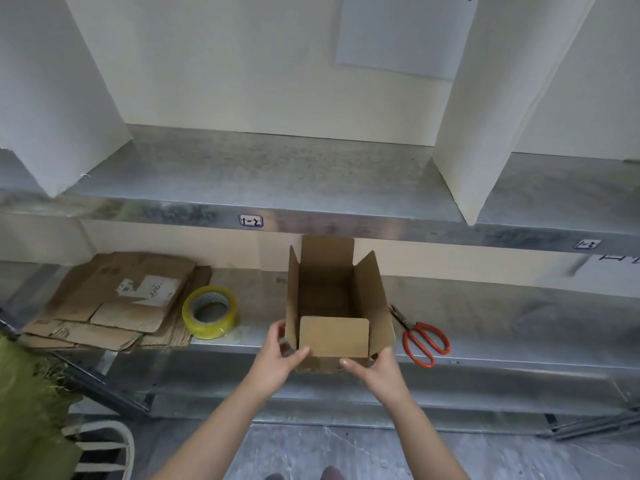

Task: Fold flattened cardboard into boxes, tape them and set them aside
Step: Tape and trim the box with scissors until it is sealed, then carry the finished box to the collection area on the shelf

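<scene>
From the head view, both your forearms reach forward and slightly inward, meeting at the near side of the box. Your left hand wraps the box's near left corner: the thumb lies across the front face and the other fingers curl round onto the outside of the left wall, so this grip is closed on cardboard. A small dark patch shows by those fingers, and you cannot tell what it is. Your right hand takes the near right corner low down, thumb pointing in along the bottom of the front face, fingers tucked round under the right flap; that grip is closed on the box as well. The box sits between your two hands, upright and open at the top, at the front edge of the lower metal shelf. Its far, left and right flaps stand up, and the near flap faces you just above your thumbs. To the left of the box a roll of clear tape lies flat, touching a stack of flattened cardboard. Just right of the box lie red-handled scissors, blades pointing away from you.
</scene>
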Demonstrator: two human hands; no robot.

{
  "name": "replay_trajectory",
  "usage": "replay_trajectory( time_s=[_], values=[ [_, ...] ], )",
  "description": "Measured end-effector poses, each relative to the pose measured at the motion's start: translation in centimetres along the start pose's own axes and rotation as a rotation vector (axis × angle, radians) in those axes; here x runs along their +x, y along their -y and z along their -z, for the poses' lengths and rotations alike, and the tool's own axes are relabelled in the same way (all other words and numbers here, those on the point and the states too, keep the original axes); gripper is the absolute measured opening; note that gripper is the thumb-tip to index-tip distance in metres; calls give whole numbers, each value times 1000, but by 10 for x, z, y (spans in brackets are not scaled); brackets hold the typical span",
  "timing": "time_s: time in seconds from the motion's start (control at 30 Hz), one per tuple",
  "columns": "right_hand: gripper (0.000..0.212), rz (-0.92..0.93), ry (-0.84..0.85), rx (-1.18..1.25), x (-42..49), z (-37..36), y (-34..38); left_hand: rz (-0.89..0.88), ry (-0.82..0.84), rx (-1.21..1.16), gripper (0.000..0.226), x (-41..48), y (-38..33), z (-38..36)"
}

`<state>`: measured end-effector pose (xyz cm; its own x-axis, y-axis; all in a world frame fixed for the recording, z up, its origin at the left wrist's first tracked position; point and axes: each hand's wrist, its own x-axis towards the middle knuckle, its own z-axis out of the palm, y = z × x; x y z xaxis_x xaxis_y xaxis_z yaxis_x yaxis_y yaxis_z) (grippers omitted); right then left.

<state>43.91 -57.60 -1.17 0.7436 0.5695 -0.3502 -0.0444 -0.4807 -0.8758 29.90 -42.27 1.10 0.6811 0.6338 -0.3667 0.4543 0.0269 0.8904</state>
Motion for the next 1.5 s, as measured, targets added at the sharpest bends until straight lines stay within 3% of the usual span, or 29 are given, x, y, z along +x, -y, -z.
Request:
replay_trajectory(
  time_s=[0.17, 0.23, 0.3, 0.4, 0.5, 0.8, 1.0, 1.13, 1.5],
  values=[
    [49, -64, -56, -60, 14, -14, -24, 21, -35, 141, 48, 9, 21, -3],
    [43, -70, -91, -149, 18, -19, -25, -9, 56, 170, 64, 11, 25, 3],
    [40, -46, -121, -190, 19, -20, -25, -111, 98, 406, 77, 13, 28, 15],
    [49, -9, -155, -182, 19, -18, -30, -352, -13, 973, 87, 22, 33, 41],
    [53, -2, -184, -188, 13, -12, -34, -471, -16, 1185, 81, 30, 29, 65],
    [59, 59, -375, -71, -40, 56, -31, -596, 78, 1283, 76, 34, -27, 29],
    [56, 100, -490, 65, -81, 149, -59, -676, 124, 1315, 69, 15, -46, -66],
    [44, 120, -525, 30, -104, 230, -99, -721, 85, 1317, 69, -3, -55, -149],
    [37, 43, -613, -34, -121, 441, -175, -718, 114, 1282, 63, -26, -115, -339]
  ],
)
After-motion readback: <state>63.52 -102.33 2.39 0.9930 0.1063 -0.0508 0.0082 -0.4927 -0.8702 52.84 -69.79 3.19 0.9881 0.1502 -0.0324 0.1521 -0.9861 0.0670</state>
